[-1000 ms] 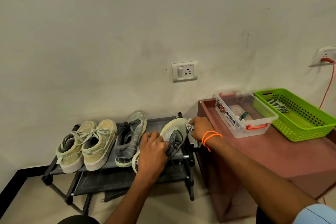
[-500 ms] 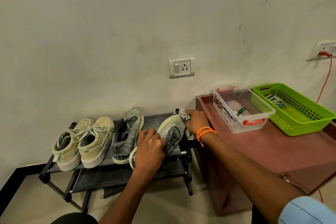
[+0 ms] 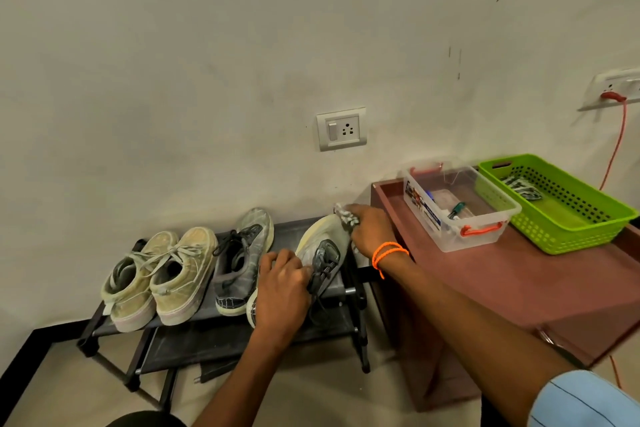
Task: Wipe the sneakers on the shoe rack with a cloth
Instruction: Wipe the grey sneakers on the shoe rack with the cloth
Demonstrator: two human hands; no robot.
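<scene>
Grey sneaker (image 3: 320, 253) tilted on the shoe rack (image 3: 194, 340), left hand (image 3: 282, 288) gripping it, right hand (image 3: 369, 230) pinching a cloth (image 3: 344, 214) to its toe.

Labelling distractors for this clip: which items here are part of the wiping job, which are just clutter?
In the job: cloth in right hand; tilted grey sneaker held by left hand; other grey sneaker; beige pair; shoe rack.

Clutter: clear box, green basket, wall socket.

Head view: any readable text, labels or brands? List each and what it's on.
None readable.
Clear plastic box: printed label on its side, text too small and blurred to read.
Sneakers, green basket, wall socket: no legible marking visible.
</scene>
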